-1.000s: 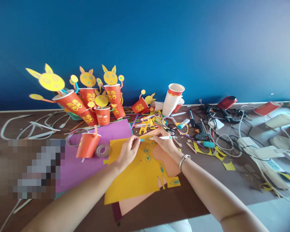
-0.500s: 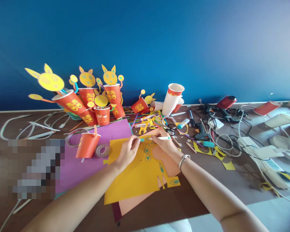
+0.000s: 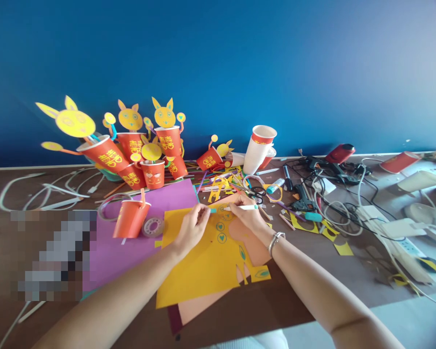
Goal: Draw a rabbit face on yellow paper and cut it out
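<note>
Closed in a pinch, my left hand holds a small teal marker cap over the upper part of a yellow sheet. My right hand grips a white marker whose tip points left at the sheet. A round face drawing lies between the two hands, partly covered by the right fingers. Below it are small circles with hearts and, lower right, a leaf-like ear drawing. Pointed shapes have been cut out of the sheet's lower edge. Orange paper lies underneath.
Left stand red paper cups with yellow animal heads. A red cup and tape roll sit on purple paper. Behind are stacked white cups, scissors and scraps; right, a glue gun, cables and a power strip.
The view has shifted very slightly. Both hands keep nearly the same pose, with the cap and marker still held.
</note>
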A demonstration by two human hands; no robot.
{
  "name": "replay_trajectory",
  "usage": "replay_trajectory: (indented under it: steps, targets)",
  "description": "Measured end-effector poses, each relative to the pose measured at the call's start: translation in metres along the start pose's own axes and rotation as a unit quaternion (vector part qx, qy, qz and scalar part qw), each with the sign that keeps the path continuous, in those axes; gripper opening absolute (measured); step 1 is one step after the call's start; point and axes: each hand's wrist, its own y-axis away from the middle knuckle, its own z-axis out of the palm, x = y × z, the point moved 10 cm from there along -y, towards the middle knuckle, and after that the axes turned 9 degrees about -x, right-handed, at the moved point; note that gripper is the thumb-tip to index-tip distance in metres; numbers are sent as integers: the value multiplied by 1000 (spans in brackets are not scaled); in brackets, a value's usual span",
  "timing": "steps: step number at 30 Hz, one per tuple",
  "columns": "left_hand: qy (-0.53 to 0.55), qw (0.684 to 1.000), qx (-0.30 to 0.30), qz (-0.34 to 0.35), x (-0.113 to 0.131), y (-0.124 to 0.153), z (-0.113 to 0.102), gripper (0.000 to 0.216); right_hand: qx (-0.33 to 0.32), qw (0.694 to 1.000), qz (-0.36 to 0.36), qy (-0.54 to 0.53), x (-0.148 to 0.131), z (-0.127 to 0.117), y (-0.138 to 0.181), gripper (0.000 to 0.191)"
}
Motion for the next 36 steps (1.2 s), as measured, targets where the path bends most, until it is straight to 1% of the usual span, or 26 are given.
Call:
replay_trajectory:
  steps: [2, 8, 13, 18, 28, 36]
  targets:
    - [3, 1000, -2, -1, 0, 0, 1, 24, -5, 1000, 2, 0, 1, 1, 0, 19]
    - [-3, 1000, 1, 1, 2, 0, 0, 24, -3, 1000, -20, 0, 0, 3, 0, 21]
    - [-5, 1000, 4, 3, 3, 0, -1, 23, 2, 1000, -12, -9, 4, 3, 1, 19]
    - [-3, 1000, 1, 4, 2, 0, 0, 24, 17, 1000, -6, 12, 4, 1, 1, 20]
    - [-3, 1000, 0, 1, 1, 0, 0, 24, -6, 1000, 2, 3, 6, 2, 0, 22]
    - [-14, 1000, 7, 5, 3, 1, -1, 24, 3, 1000, -4, 15, 6, 2, 0, 21]
